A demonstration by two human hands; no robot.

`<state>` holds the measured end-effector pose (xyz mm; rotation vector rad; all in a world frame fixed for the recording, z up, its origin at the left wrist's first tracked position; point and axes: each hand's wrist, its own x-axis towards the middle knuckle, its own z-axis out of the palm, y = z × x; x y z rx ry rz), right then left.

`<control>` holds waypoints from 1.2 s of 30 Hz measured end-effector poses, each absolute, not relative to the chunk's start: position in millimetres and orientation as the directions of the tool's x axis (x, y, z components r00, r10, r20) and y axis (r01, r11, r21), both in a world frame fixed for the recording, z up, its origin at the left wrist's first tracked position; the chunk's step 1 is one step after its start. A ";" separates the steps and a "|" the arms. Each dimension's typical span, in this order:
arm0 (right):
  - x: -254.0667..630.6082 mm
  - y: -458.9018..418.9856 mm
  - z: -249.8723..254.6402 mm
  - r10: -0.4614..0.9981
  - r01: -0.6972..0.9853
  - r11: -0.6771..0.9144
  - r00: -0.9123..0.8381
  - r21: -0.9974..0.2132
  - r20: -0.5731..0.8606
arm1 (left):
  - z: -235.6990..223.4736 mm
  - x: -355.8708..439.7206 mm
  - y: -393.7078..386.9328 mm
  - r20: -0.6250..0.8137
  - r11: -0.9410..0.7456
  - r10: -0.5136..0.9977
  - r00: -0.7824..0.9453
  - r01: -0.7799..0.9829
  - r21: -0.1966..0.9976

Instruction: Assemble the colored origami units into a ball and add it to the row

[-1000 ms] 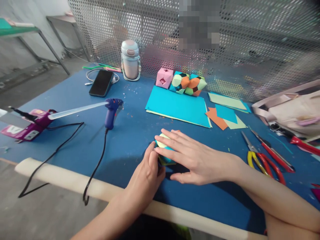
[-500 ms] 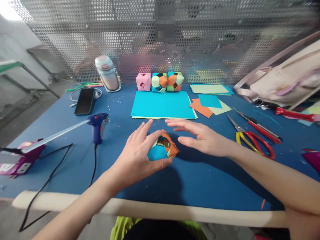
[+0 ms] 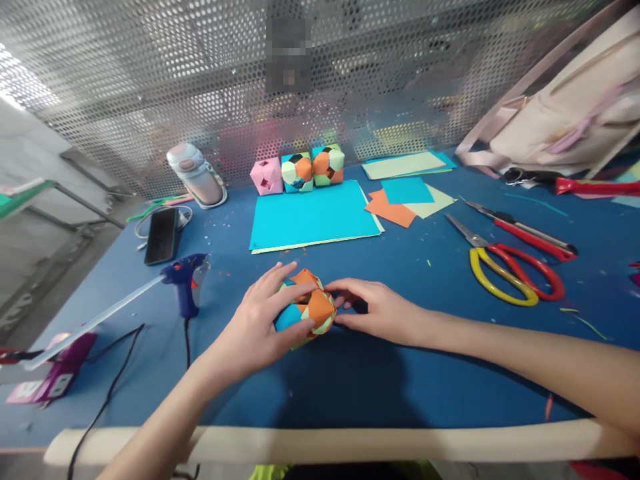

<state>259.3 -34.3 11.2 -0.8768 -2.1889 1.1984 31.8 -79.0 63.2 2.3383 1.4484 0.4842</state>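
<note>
A folded paper ball [image 3: 320, 308] in orange, blue and pale green is between my hands, above the near middle of the blue table. My left hand [image 3: 263, 313] wraps over its left side, fingers across the top and thumb along the front. From the right, my right hand [image 3: 375, 308] pinches at the ball's right edge with bent fingers and thumb. Part of the ball is hidden under the left fingers. Behind it, three finished-looking paper balls stand in a row: a pink one [image 3: 267, 177] and two multicoloured ones [image 3: 297, 173], [image 3: 329, 165].
Blue sheets [image 3: 310, 217] lie beyond my hands, with small paper squares [image 3: 395, 210] beside them. Scissors [image 3: 500, 263] and a red cutter [image 3: 535, 237] lie right. On the left are a glue gun [image 3: 186, 283] with its stick and cord, a phone [image 3: 163, 235] and a bottle [image 3: 195, 175].
My right hand has come off the ball and then returned to its right edge. The left hand has shifted to cover the ball's left side, and the ball has turned, showing more orange.
</note>
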 end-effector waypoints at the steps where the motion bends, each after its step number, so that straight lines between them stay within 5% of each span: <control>1: 257.5 -34.9 8.9 0.738 0.297 0.415 -0.663 -0.860 0.127 | 63.7 30.3 -79.5 0.105 -0.419 0.900 0.423 0.777 0.470; 19: 241.6 -44.9 0.9 0.645 0.199 0.626 -0.675 -0.754 0.358 | 61.6 23.5 -82.2 0.116 -0.298 0.951 0.287 0.750 0.590; 28: 234.8 -48.9 4.8 0.668 0.247 0.617 -0.666 -0.747 0.331 | 61.5 18.0 -78.8 0.090 -0.174 0.983 0.161 0.638 0.750; 36: 227.5 -54.6 13.8 0.721 0.273 0.539 -0.639 -0.797 0.269 | 61.4 14.9 -80.2 0.103 -0.212 0.974 0.203 0.645 0.734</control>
